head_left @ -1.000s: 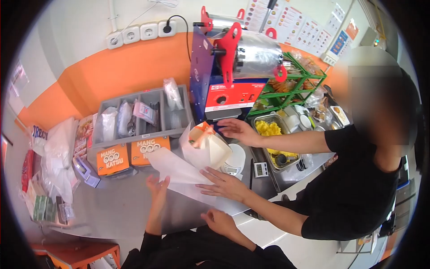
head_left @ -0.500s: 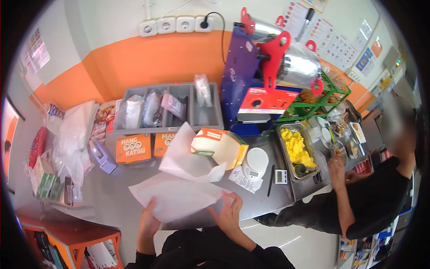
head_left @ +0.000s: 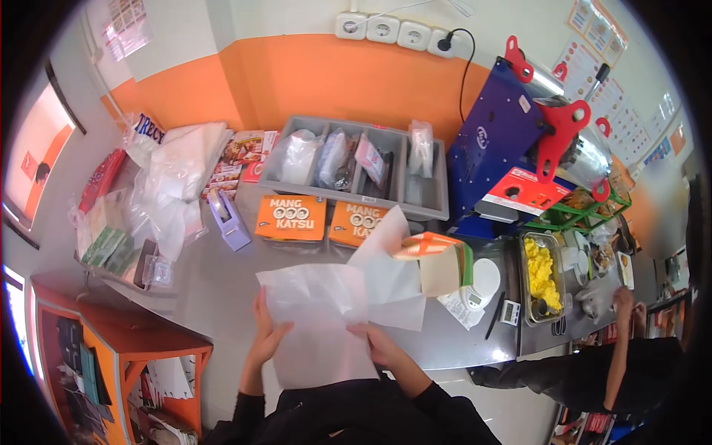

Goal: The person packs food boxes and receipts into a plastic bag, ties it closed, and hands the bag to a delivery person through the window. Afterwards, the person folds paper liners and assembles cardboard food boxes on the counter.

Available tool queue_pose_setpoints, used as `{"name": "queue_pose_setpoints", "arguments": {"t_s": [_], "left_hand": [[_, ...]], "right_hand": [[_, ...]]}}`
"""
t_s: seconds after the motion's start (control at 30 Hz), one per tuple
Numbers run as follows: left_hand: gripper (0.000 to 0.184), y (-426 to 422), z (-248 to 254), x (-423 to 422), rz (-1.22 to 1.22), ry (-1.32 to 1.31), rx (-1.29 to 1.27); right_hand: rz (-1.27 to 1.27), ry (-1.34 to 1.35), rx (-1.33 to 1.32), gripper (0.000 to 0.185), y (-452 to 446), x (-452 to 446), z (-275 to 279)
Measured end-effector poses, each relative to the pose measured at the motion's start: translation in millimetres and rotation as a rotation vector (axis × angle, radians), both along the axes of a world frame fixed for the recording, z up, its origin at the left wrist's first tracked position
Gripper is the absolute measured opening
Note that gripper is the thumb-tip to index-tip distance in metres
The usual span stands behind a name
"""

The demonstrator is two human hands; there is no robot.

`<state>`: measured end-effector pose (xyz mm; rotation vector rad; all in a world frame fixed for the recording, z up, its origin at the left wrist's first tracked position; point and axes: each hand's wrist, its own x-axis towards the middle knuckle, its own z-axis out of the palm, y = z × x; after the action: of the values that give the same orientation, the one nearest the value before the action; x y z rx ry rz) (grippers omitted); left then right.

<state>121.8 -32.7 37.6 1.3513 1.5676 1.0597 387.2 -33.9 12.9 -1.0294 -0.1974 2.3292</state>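
From where I stand, the head view is the one to go by. At twelve o'clock from the person's body, a white paper sheet (head_left: 315,319) is held up over the near edge of the counter (head_left: 204,297). The left hand (head_left: 265,335) has its left edge, around nine o'clock on the sheet, and the right hand (head_left: 380,347) has the opposite edge, toward three. Each is clamped on the paper with the thumb in front; the fingers behind are partly hidden, so the right pinch may be a little looser than it looks.

I'd call the paper light and limp, a bit slick, easy to crease or tear with a hard tug. The side edges, about midway down, seem the sensible hold: a soft pinch at each, level, with just enough spread to stop the middle sagging.

At two o'clock from the held sheet, a second sheet (head_left: 393,285) lies beside an open carton (head_left: 443,272). The carton looks light too, stiffer but crushable; its outer walls would take fingers better than the flaps. A white scale (head_left: 486,276) sits between two and three. Near twelve are orange boxes (head_left: 291,217), and at half past ten a tape dispenser (head_left: 230,222).
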Motion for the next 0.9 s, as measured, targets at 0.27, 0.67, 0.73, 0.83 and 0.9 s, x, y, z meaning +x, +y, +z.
{"name": "queue_pose_setpoints", "arguments": {"t_s": [0.27, 0.67, 0.73, 0.83, 0.9], "left_hand": [[0.114, -26, -25, -19, 0.009, 0.212, -0.552], [0.087, -32, -97, -38, -0.107, 0.062, -0.172], [0.076, -24, -52, -41, -0.091, -0.266, -0.176], [0.064, -17, 6, -46, -0.221, -0.456, -0.232], [0.053, -15, 32, -44, -0.255, -0.387, -0.206]], "right_hand": [[0.157, -1.171, 0.743, 0.031, -8, -9, -7], [0.229, -1.299, 0.631, 0.032, -7, 1, -1], [-0.106, -1.137, 0.623, 0.030, -11, 3, 7], [-0.362, -0.869, 0.685, 0.031, -14, 4, 33], [-0.349, -0.764, 0.753, 0.030, -13, 7, 45]]}}
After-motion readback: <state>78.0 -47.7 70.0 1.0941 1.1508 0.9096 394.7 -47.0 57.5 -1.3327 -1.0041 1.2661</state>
